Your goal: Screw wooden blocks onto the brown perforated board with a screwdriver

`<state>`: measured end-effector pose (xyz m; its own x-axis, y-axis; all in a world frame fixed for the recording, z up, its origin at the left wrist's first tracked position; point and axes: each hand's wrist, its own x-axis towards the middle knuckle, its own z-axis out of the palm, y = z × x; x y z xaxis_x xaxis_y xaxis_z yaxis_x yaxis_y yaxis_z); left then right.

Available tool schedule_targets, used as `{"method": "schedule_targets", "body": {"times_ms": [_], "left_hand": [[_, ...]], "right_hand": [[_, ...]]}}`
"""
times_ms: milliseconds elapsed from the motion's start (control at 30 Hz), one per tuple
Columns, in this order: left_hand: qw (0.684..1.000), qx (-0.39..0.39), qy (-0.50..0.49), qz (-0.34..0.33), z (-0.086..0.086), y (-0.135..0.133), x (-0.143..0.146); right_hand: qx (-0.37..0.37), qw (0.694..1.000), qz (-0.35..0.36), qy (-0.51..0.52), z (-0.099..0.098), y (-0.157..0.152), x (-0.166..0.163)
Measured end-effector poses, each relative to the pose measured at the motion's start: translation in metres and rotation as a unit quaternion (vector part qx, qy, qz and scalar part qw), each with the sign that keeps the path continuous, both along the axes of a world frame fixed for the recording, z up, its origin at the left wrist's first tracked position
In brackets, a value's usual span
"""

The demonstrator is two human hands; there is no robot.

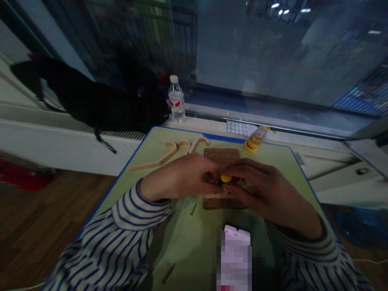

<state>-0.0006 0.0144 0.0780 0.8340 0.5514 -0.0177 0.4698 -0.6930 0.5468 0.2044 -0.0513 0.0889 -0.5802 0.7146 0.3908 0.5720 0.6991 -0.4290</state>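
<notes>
My left hand (pixel 182 178) and my right hand (pixel 266 192) meet over a brown wooden board (pixel 222 155) on the green table mat (pixel 151 149). Both hands have curled fingers pinched around a small tool with a yellow end (pixel 225 178) between them. What lies under the fingers on the board is hidden. Both sleeves are striped blue and white.
Curved wooden pieces (pixel 169 153) lie at the mat's far left. A yellow-capped case (pixel 256 139) leans at the far edge, a water bottle (pixel 176 99) and a black bag (pixel 97 101) sit on the sill. A phone (pixel 236 242) and loose screws (pixel 193 209) lie near me.
</notes>
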Motion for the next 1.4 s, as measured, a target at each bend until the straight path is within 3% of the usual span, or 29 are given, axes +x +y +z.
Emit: {"method": "schedule_targets", "body": {"times_ms": [333,700,1233,1400], "left_hand": [[0.996,-0.03,-0.075,-0.035,0.002,-0.001,0.0],[0.998,-0.009,-0.063,-0.004,-0.006,0.002,0.0],[0.996,-0.061,-0.048,-0.042,-0.005,0.005,-0.003],[0.996,-0.06,-0.063,-0.013,-0.004,0.005,-0.001]], "right_hand": [[0.019,1.0,0.011,0.017,0.004,-0.006,0.002],[0.024,1.0,0.004,0.001,0.002,-0.005,-0.001],[0.042,0.999,-0.017,-0.017,-0.002,-0.003,-0.004],[0.043,0.999,-0.022,-0.013,-0.002,-0.003,-0.004]]}}
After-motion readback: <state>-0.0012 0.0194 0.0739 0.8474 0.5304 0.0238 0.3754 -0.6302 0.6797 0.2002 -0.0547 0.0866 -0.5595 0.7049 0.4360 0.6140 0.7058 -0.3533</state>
